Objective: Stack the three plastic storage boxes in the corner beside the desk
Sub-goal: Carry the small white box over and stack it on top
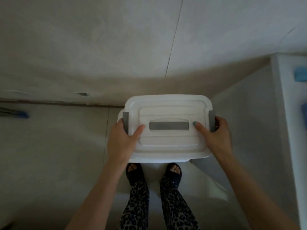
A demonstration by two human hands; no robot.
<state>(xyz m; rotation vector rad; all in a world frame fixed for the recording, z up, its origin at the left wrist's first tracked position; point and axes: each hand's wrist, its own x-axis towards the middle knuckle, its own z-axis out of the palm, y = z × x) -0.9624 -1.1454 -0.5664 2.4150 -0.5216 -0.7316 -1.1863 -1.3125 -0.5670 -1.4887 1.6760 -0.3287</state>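
Note:
A white plastic storage box (167, 141) with a white lid, a grey handle strip in the lid's middle and grey side clips sits in the corner between the wall and the desk. My left hand (123, 138) grips its left end, thumb on the lid. Its right end is held by my right hand (214, 136), thumb on top as well. The rim of another white box (120, 116) peeks out just beneath it at the left and front edges. Whatever lies lower is hidden by the top box.
The white desk (289, 100) stands at the right, with blue items (300, 76) on its top. A pale wall (116, 55) runs behind the boxes. My feet in black sandals (153, 173) stand on the tiled floor just before the boxes. A blue object (23, 114) lies at far left.

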